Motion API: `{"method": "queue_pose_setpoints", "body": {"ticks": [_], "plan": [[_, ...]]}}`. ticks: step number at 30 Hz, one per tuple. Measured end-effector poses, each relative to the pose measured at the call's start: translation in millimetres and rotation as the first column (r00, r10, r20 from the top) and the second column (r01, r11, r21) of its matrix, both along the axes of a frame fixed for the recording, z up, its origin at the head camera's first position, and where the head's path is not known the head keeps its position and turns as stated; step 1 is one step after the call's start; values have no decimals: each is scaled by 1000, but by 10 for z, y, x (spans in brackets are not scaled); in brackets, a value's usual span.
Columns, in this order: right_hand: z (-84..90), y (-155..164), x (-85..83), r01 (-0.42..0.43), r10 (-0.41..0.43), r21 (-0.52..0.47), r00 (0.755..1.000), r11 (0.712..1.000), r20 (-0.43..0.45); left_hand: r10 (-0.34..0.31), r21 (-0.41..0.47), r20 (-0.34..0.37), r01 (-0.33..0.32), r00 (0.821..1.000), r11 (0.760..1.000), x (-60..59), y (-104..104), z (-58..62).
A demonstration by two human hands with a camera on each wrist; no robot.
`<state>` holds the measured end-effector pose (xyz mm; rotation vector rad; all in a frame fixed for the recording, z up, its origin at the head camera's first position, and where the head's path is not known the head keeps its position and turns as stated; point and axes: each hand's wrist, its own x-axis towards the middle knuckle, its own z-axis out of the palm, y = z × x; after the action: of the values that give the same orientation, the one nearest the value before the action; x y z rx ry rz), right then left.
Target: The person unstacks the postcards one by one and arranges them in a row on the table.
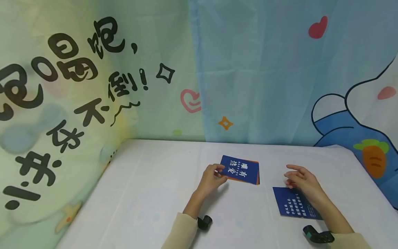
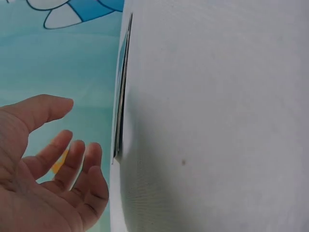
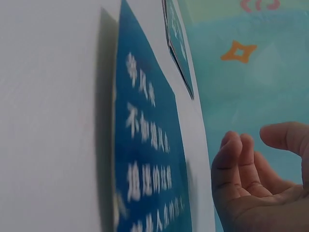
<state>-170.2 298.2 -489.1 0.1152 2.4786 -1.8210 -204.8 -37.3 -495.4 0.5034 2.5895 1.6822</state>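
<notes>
White cloth covers the table (image 1: 149,193) where we see two blue printed items lying apart. The blue stack of cards (image 1: 240,169), edged in orange and printed with white characters, lies flat near the middle of the table. The left hand (image 1: 212,178) sits at the stack's left edge, fingertips at or just touching it; from the left wrist view the fingers (image 2: 72,159) are loosely spread, so this grip stands apart and clamps nothing. A single blue card (image 1: 295,202) with rows of white text lies to the right, nearer the person. The right hand (image 1: 303,183) hovers over its far edge, fingers relaxed and slightly curled, grip apart and holding nothing. Behind the table hangs a backdrop (image 1: 258,76) of pale green and blue cloth with cartoon prints.
</notes>
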Motion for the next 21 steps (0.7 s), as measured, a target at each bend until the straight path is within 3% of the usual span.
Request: {"method": "queue_pose_setpoints", "body": {"ticks": [9, 14, 21], "plan": [[29, -234, -106, -130, 127, 58, 990, 990, 56, 28, -30, 30, -27, 999, 999, -54, -85, -86], [36, -342, -152, -155, 152, 60, 987, 986, 58, 42, -33, 42, -41, 998, 999, -93, -106, -118], [64, -510, -237, -227, 217, 166, 973, 960, 74, 28, -105, 53, -22, 998, 994, -133, -143, -122]]}}
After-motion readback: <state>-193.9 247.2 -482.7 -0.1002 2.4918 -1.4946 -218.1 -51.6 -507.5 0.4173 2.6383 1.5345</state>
